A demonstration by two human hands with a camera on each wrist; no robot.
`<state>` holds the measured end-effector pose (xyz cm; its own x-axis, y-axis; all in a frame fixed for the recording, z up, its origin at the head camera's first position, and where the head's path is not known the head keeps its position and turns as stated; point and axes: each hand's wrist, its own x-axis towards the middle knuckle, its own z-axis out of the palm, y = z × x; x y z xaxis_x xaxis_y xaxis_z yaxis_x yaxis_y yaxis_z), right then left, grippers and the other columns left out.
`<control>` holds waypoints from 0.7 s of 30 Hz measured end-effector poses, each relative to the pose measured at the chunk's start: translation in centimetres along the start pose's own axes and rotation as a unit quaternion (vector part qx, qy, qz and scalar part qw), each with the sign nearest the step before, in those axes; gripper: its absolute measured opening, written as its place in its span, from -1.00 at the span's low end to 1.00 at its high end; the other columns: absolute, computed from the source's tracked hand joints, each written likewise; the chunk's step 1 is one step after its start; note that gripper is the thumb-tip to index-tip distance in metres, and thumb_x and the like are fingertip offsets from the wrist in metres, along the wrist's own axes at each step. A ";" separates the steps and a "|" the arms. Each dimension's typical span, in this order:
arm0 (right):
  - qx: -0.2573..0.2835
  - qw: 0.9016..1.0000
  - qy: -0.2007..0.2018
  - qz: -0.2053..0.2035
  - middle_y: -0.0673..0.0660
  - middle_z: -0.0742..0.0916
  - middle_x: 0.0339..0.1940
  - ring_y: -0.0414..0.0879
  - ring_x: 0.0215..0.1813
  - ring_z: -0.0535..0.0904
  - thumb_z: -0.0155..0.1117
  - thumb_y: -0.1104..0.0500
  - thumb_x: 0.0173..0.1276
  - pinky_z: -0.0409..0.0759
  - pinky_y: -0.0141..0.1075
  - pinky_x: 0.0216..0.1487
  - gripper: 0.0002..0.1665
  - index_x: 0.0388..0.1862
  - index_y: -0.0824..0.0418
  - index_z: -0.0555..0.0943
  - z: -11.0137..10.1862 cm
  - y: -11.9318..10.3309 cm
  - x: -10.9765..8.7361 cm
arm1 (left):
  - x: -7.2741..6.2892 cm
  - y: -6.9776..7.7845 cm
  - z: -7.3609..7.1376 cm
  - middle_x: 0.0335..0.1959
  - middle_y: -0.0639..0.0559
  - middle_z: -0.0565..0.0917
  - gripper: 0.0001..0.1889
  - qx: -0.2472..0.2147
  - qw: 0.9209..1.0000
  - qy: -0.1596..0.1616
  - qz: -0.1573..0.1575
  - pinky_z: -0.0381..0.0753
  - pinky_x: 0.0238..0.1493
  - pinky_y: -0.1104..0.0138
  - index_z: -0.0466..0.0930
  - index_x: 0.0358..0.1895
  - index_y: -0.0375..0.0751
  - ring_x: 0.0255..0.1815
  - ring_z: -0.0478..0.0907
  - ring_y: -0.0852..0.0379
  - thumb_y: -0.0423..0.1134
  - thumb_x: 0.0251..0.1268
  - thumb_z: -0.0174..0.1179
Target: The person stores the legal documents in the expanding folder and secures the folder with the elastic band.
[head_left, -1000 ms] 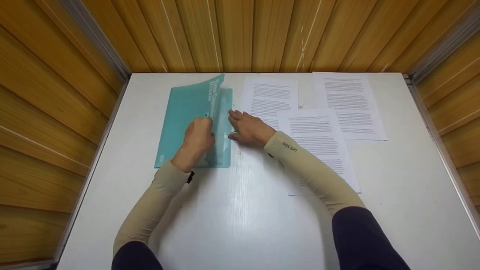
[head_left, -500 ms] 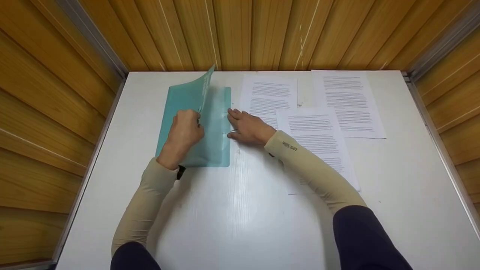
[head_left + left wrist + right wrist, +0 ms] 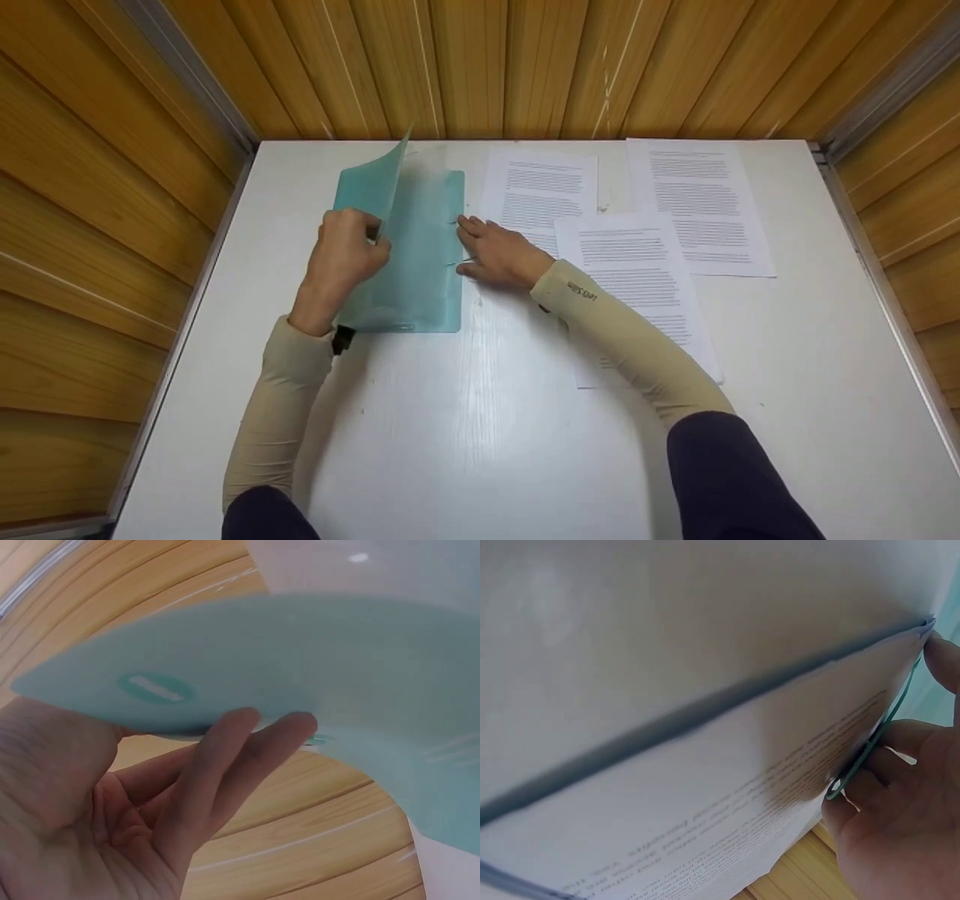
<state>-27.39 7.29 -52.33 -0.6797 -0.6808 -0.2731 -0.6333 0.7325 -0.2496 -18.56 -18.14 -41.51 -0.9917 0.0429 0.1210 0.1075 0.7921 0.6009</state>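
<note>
A translucent teal plastic folder (image 3: 421,262) lies on the white table, left of the middle in the head view. Its front cover (image 3: 373,186) stands half raised, bowed towards the left. My left hand (image 3: 341,251) pinches the cover's free edge; in the left wrist view the cover (image 3: 225,652) passes between thumb and fingers. At the folder's right edge rests my right hand (image 3: 499,253), its fingers nearly straight and touching that edge. Thin dark lines, perhaps clip wires or a cord, show beside its fingertips. A clear sheet appears to stand inside the folder.
Printed sheets lie to the right: one (image 3: 544,180) behind my right hand, one (image 3: 622,255) partly under my right forearm, another (image 3: 705,202) at the back right. Wooden slat walls (image 3: 480,67) border the table's back and sides.
My left hand has moved left, swinging the folder's cover further open and uncovering more of the inside. My right hand has stayed at the folder's right edge.
</note>
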 end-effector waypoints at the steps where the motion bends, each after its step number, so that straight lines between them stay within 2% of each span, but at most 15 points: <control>1: 0.000 1.000 0.000 0.000 0.14 -0.01 0.84 0.08 0.82 -0.09 -0.01 -0.32 0.68 -0.05 -0.07 0.76 0.03 0.79 0.25 -0.04 0.0 0.0 0.0 | 0.0 -0.2 -0.2 -0.16 -0.41 0.81 -0.75 -0.004 1.000 0.000 -0.002 0.76 -0.20 -0.10 0.79 -0.12 -0.58 -0.12 0.71 -0.24 -0.48 0.27 0.19; 4: 0.001 1.000 0.002 0.001 0.14 -0.01 0.83 0.09 0.82 -0.08 -0.01 -0.32 0.68 -0.05 -0.06 0.76 0.03 0.79 0.25 -0.04 0.1 0.0 0.0 | 0.0 -0.8 -0.7 -0.14 -0.39 0.82 -0.73 -0.017 1.000 0.006 -0.001 0.78 -0.17 -0.11 0.80 -0.08 -0.56 -0.08 0.76 -0.23 -0.45 0.29 0.20; 12: 0.004 1.000 -0.004 -0.010 0.17 -0.02 0.83 0.08 0.82 -0.12 -0.02 -0.29 0.69 -0.09 -0.07 0.76 0.01 0.78 0.28 -0.04 0.1 0.0 -0.1 | 0.0 -2.6 -1.9 -0.19 -0.28 0.85 -0.76 -0.042 0.999 0.026 0.017 0.74 -0.24 -0.04 0.87 -0.15 -0.41 -0.17 0.80 -0.17 -0.42 0.28 0.22; 19: 0.020 1.000 -0.005 -0.013 0.16 -0.03 0.84 0.08 0.82 -0.16 -0.01 -0.28 0.70 -0.10 -0.06 0.76 0.00 0.79 0.27 -0.05 0.1 0.2 -0.2 | -0.2 -3.5 -2.9 -0.06 -0.32 0.83 -0.72 -0.079 0.997 0.027 -0.001 0.80 -0.15 -0.11 0.84 0.00 -0.41 -0.16 0.83 -0.22 -0.37 0.33 0.27; 21: 0.024 1.000 -0.003 -0.013 0.16 -0.03 0.84 0.08 0.82 -0.16 0.00 -0.27 0.69 -0.11 -0.06 0.76 0.00 0.79 0.26 -0.06 0.1 0.2 -0.1 | -0.2 -3.8 -3.1 -0.06 -0.32 0.83 -0.71 -0.087 0.996 0.030 -0.004 0.82 -0.20 0.01 0.83 0.02 -0.41 -0.18 0.84 -0.21 -0.35 0.34 0.29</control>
<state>-27.43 7.54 -52.41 -0.6616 -0.6990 -0.2715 -0.6315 0.7146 -0.3010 -18.57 -22.99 -41.36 -0.9872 -0.0039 0.1596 0.1153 0.6743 0.7294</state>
